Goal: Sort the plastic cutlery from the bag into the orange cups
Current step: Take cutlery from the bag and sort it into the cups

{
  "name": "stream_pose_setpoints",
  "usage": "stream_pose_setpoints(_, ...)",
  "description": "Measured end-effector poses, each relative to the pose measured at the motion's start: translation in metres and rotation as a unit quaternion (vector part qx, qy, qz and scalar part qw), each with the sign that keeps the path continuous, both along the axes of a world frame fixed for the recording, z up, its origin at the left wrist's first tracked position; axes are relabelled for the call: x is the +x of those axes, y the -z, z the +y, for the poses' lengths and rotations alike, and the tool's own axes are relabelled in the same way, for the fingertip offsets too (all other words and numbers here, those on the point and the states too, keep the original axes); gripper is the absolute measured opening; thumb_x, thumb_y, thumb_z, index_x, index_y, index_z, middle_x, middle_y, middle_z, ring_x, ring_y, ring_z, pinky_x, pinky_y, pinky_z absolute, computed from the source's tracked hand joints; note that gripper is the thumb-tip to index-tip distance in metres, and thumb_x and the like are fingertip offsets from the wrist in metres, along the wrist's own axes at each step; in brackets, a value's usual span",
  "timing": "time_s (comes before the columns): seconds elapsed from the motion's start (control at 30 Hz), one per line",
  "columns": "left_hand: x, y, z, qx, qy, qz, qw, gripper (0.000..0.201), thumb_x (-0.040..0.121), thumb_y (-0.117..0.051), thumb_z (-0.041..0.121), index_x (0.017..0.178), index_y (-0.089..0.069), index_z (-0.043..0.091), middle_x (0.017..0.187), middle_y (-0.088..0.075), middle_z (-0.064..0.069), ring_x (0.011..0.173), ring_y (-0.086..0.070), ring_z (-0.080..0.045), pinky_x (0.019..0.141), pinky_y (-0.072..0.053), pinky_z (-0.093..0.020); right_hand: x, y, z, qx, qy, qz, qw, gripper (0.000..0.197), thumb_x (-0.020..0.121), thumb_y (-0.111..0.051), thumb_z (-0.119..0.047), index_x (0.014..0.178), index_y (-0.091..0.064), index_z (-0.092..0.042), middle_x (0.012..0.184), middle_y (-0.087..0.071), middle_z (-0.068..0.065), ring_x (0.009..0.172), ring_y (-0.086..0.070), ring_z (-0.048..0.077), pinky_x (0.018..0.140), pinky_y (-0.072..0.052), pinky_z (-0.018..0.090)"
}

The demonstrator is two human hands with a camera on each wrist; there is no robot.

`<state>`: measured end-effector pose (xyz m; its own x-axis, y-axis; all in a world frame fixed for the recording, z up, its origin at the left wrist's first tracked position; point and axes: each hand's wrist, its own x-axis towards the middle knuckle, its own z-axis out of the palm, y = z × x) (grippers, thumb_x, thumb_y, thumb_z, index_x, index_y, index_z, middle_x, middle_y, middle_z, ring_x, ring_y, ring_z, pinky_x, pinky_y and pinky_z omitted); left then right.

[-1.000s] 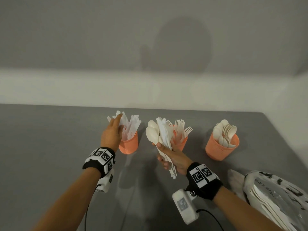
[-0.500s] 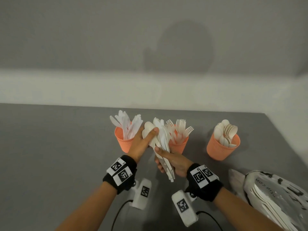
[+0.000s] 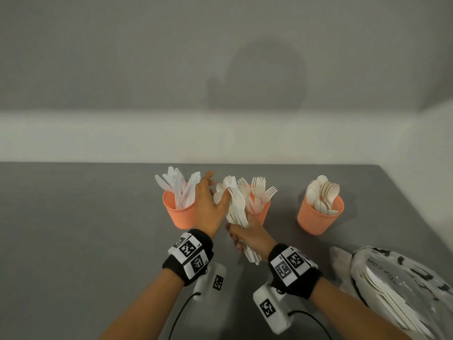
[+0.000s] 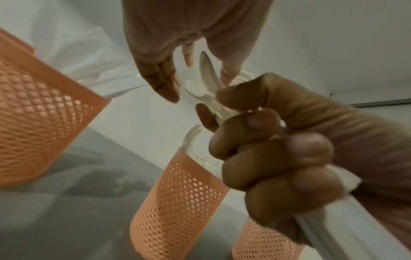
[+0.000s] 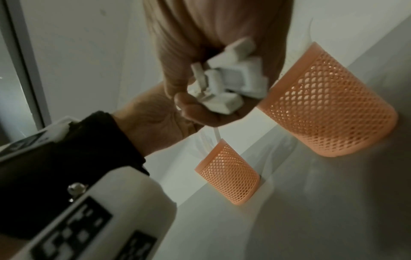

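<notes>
Three orange mesh cups stand in a row: the knife cup (image 3: 180, 213) on the left, the fork cup (image 3: 261, 213) in the middle and the spoon cup (image 3: 318, 218) on the right. My right hand (image 3: 246, 235) grips a mixed bundle of white cutlery (image 3: 236, 208) by the handles, in front of the fork cup. My left hand (image 3: 213, 190) reaches to the bundle's top with straight fingers, its thumb against the pieces. In the left wrist view a spoon (image 4: 208, 70) stands between that thumb and the fingers. The right wrist view shows the handle ends (image 5: 227, 84) in my fist.
The printed plastic bag (image 3: 397, 278) lies at the right front with more white cutlery inside. The grey table (image 3: 85, 229) ends at a wall behind the cups and has its right edge just past the spoon cup. Cables trail from both wrist cameras.
My left hand left the knife cup, swung right to the bundle, and now lies higher against its top. The right hand has kept hold of the bundle in nearly the same place.
</notes>
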<state>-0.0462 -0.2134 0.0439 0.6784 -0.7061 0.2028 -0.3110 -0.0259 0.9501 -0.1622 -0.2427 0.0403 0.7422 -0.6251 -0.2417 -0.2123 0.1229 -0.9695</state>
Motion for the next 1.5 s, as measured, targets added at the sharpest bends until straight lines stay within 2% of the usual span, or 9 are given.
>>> stream_pose_setpoints(0.1, 0.008, -0.006, 0.000, 0.016, 0.033, -0.083, 0.996, 0.053, 0.073, -0.051, 0.040, 0.122, -0.056, 0.020, 0.112, -0.046, -0.003, 0.099, -0.043, -0.005, 0.088, -0.035, -0.010, -0.002, -0.003, -0.002, 0.032, -0.016, -0.003, 0.999, 0.009, 0.089, -0.054, -0.008, 0.096, -0.048, -0.009, 0.049, -0.047, -0.002, 0.033, -0.039, 0.009, 0.037, -0.038, 0.020)
stream_pose_setpoints(0.27, 0.021, -0.026, 0.000, 0.085, 0.106, -0.128, 0.982, 0.034, 0.082, -0.064, 0.010, 0.115, -0.063, 0.020, 0.108, -0.047, -0.005, 0.096, -0.044, -0.010, 0.081, -0.034, -0.006, -0.009, -0.005, -0.008, 0.111, -0.069, 0.004, 0.991, 0.013, 0.091, -0.057, -0.017, 0.097, -0.045, -0.020, 0.051, -0.050, -0.003, 0.034, -0.041, 0.006, 0.037, -0.038, 0.018)
stream_pose_setpoints(0.47, 0.041, -0.042, -0.002, 0.179, 0.218, -0.063, 0.957, 0.018, 0.081, -0.067, 0.006, 0.099, -0.066, 0.010, 0.089, -0.051, 0.004, 0.074, -0.047, -0.009, 0.067, -0.040, -0.010, -0.018, -0.005, -0.008, 0.162, -0.107, 0.022, 0.981, 0.009, 0.092, -0.054, -0.012, 0.084, -0.053, -0.017, 0.049, -0.054, -0.006, 0.037, -0.046, 0.004, 0.042, -0.043, 0.017)
stream_pose_setpoints(0.6, 0.045, -0.042, -0.005, 0.170, 0.244, -0.022, 0.954, 0.005, 0.081, -0.067, 0.006, 0.082, -0.064, 0.010, 0.084, -0.057, 0.001, 0.069, -0.053, -0.007, 0.066, -0.043, -0.013, -0.021, -0.006, -0.008, 0.202, -0.111, -0.011, 0.973, 0.005, 0.088, -0.058, -0.015, 0.091, -0.054, -0.017, 0.057, -0.061, -0.006, 0.040, -0.047, 0.003, 0.043, -0.043, 0.015)
stream_pose_setpoints(0.73, 0.040, -0.041, -0.007, 0.137, 0.243, 0.038, 0.960, 0.016, 0.088, -0.059, 0.010, 0.073, -0.059, 0.015, 0.073, -0.059, 0.003, 0.057, -0.056, 0.004, 0.059, -0.044, -0.008, -0.022, -0.005, -0.011, 0.221, -0.106, -0.015, 0.969, 0.015, 0.080, -0.059, -0.023, 0.091, -0.053, -0.015, 0.056, -0.059, -0.008, 0.043, -0.050, 0.003, 0.046, -0.044, 0.015)
stream_pose_setpoints(1.0, 0.032, -0.043, -0.012, 0.108, 0.237, 0.093, 0.961, 0.011, 0.089, -0.057, 0.006, 0.079, -0.058, 0.011, 0.064, -0.066, 0.009, 0.056, -0.060, 0.004, 0.057, -0.046, -0.009, -0.023, -0.003, -0.014, 0.211, -0.079, -0.024, 0.974, 0.003, 0.093, -0.051, -0.014, 0.090, -0.051, -0.015, 0.053, -0.054, -0.008, 0.038, -0.045, 0.003, 0.041, -0.041, 0.015)
stream_pose_setpoints(1.27, 0.028, -0.053, -0.005, 0.146, 0.288, 0.085, 0.943, 0.027, 0.090, -0.053, 0.003, 0.118, -0.055, 0.004, 0.045, -0.060, 0.018, 0.054, -0.059, 0.007, 0.057, -0.044, -0.004, -0.028, -0.008, -0.017, 0.226, -0.115, -0.025, 0.967, 0.009, 0.094, -0.048, -0.023, 0.089, -0.049, -0.016, 0.055, -0.056, -0.008, 0.035, -0.040, 0.003, 0.040, -0.036, 0.012)
stream_pose_setpoints(1.4, 0.032, -0.052, -0.006, 0.192, 0.306, 0.072, 0.930, 0.023, 0.090, -0.056, 0.010, 0.111, -0.062, 0.002, 0.083, -0.069, 0.003, 0.075, -0.063, -0.009, 0.063, -0.049, -0.011, -0.030, -0.008, -0.016, 0.235, -0.116, -0.019, 0.965, 0.011, 0.095, -0.045, -0.026, 0.091, -0.049, -0.016, 0.054, -0.056, -0.008, 0.035, -0.040, 0.003, 0.040, -0.038, 0.012)
stream_pose_setpoints(1.5, 0.029, -0.049, -0.008, 0.192, 0.292, 0.078, 0.934, 0.018, 0.090, -0.055, 0.011, 0.103, -0.063, 0.001, 0.090, -0.066, -0.006, 0.080, -0.062, -0.014, 0.069, -0.050, -0.016, -0.030, -0.007, -0.015, 0.221, -0.107, -0.020, 0.969, 0.012, 0.092, -0.053, -0.028, 0.088, -0.050, -0.017, 0.053, -0.052, -0.009, 0.038, -0.041, 0.002, 0.042, -0.037, 0.013)
